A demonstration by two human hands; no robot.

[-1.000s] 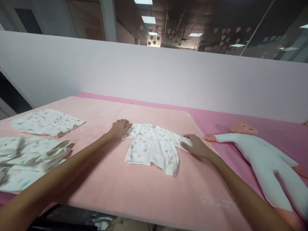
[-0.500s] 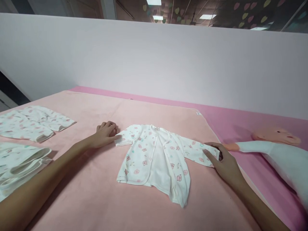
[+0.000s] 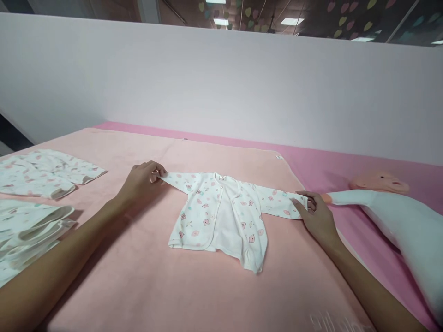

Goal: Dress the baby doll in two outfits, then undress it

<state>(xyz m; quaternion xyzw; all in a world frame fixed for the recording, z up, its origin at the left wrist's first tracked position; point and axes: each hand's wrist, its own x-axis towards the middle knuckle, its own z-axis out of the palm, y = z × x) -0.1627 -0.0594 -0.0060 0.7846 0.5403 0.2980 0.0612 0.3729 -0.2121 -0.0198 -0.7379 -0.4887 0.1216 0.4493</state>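
A white baby shirt (image 3: pixel 200 216) with small pink animal prints lies spread on the pink blanket (image 3: pixel 155 281), its front parted and its sleeves stretched out to both sides. My left hand (image 3: pixel 147 177) pinches the cuff of the sleeve on the left, with the cloth drawn taut and slightly raised. At the other sleeve's end, my right hand (image 3: pixel 316 214) has its thumb on top of the cuff and its fingers curled round the far edge. The shirt's lower right corner is rumpled.
Printed baby pants (image 3: pixel 51 170) lie flat at the left, with more folded printed clothing (image 3: pixel 34 226) nearer me, partly behind my left forearm. On the right a doll (image 3: pixel 391 207) in white lies on the pink mat (image 3: pixel 321 170). A white wall (image 3: pixel 221 83) stands behind.
My left hand has closed on the left sleeve's cuff and pulled it outward and up, so that sleeve is now straight. My right hand stays at the right cuff.
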